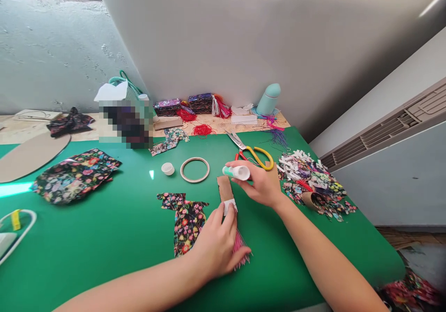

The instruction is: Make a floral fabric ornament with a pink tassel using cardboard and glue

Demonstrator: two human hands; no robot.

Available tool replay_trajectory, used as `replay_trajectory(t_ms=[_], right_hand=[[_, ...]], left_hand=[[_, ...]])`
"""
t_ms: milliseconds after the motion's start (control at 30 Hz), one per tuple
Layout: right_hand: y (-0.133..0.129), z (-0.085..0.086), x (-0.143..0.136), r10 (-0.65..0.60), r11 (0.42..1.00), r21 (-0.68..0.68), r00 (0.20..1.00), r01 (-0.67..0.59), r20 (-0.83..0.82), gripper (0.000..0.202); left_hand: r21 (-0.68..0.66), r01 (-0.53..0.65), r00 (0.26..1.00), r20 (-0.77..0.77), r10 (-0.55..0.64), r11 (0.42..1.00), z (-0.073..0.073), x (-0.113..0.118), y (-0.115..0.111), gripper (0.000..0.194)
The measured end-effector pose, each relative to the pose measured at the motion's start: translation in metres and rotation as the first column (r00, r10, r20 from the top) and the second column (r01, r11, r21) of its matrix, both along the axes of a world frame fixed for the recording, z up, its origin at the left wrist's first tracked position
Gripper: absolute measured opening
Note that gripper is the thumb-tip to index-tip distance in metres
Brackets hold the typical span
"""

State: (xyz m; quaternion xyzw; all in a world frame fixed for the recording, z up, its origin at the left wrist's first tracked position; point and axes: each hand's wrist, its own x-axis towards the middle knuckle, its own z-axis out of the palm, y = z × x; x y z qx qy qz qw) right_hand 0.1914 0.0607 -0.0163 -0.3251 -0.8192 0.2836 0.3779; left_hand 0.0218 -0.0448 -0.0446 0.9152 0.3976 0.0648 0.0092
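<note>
A white glue stick [240,172] is gripped in my right hand [261,184], tilted above the far end of a brown cardboard strip [226,189]. My left hand [221,240] lies on the near part of that strip, thumb spread and fingers stretched out, its fingertips pressing on a small white piece [229,206]. Pink fringe [241,247] comes out from under this hand. Just left of it lies a cut piece of black floral fabric [190,221], partly covered by my fingers. A white cap [167,169] and a ring [195,169] sit beyond the fabric.
Yellow-handled scissors [259,156] lie behind my right hand. Scraps [313,182] are heaped at the right. More floral fabric [78,175] and a cardboard oval [35,156] are at the left. A turquoise bottle [269,99] stands by the wall.
</note>
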Motion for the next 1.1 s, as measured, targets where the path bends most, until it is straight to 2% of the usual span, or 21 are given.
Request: replay_trajectory(t_ms=[67, 167, 233, 467, 633, 733, 867, 1100], right_hand=[[-0.001, 0.004, 0.002, -0.002, 0.999, -0.035, 1.000, 0.002, 0.001, 0.028], [-0.001, 0.006, 0.002, 0.072, 0.991, -0.121, 0.994, -0.062, 0.080, 0.026], [0.001, 0.005, 0.000, 0.081, 0.988, -0.142, 0.987, -0.061, 0.137, 0.026], [0.011, -0.007, -0.012, 0.035, 0.999, -0.011, 0.986, -0.034, 0.164, 0.026], [0.008, -0.011, -0.012, -0.042, 0.994, 0.105, 0.998, 0.036, 0.055, 0.029], [0.004, -0.005, -0.007, -0.068, 0.994, 0.087, 0.997, 0.065, 0.026, 0.031], [0.002, 0.001, -0.003, 0.009, 1.000, 0.005, 0.989, -0.010, 0.147, 0.028], [0.010, -0.012, -0.012, 0.022, 0.998, 0.047, 0.988, -0.030, 0.154, 0.027]], left_hand=[[0.012, -0.003, 1.000, -0.005, 0.003, 1.000, 0.000, 0.000, 0.000, 0.076], [0.004, -0.009, 0.999, -0.031, 0.009, 1.000, 0.001, 0.000, -0.001, 0.077], [-0.014, -0.003, 0.999, -0.050, 0.002, 1.000, 0.001, 0.000, -0.001, 0.077], [-0.035, 0.010, 0.999, -0.047, -0.011, 0.999, 0.001, 0.000, 0.000, 0.076], [-0.035, 0.017, 0.999, -0.035, -0.018, 0.999, 0.000, -0.001, 0.001, 0.079], [-0.042, 0.018, 0.998, -0.054, -0.020, 0.999, 0.002, -0.001, 0.001, 0.079], [-0.044, 0.016, 0.998, -0.058, -0.019, 0.999, 0.005, -0.001, 0.001, 0.080], [-0.063, 0.028, 0.998, -0.051, -0.031, 0.998, 0.005, -0.001, 0.003, 0.080]])
